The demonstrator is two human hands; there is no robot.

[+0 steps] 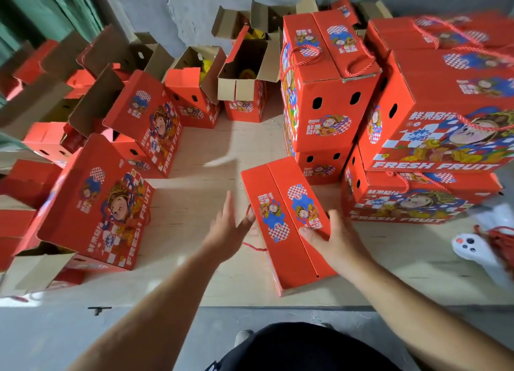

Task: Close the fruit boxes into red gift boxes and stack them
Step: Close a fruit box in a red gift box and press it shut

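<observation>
The head camera, the only view, looked down on a pale wooden platform (205, 159) crowded with red cartons. Near the centre, toward five o'clock, stood a closed red gift box (288, 226), its two top flaps meeting along a seam. The right hand (338, 241) lay on the box's top at its right edge, thumb pressed across the printed flap, the other fingers hidden past the edge, so whether they curled round it could not be told. The left hand (230, 228) was spread, fingers straight, its fingertips touching the box's left side, where a red cord handle (254, 248) trailed loose.

At one to three o'clock rose the stack of finished boxes (434, 111), two high, cord handles lying on top. From nine to twelve o'clock stood the open fruit boxes (244, 75), flaps up, yellow fruit showing in a few. A white object (470, 246) lay at four o'clock.

Judging by this, closing of this box seemed done and the carrying step was beginning. The next move likely called for both hands to clasp opposite sides, lift it level, and set it squarely onto the stack at right.
</observation>
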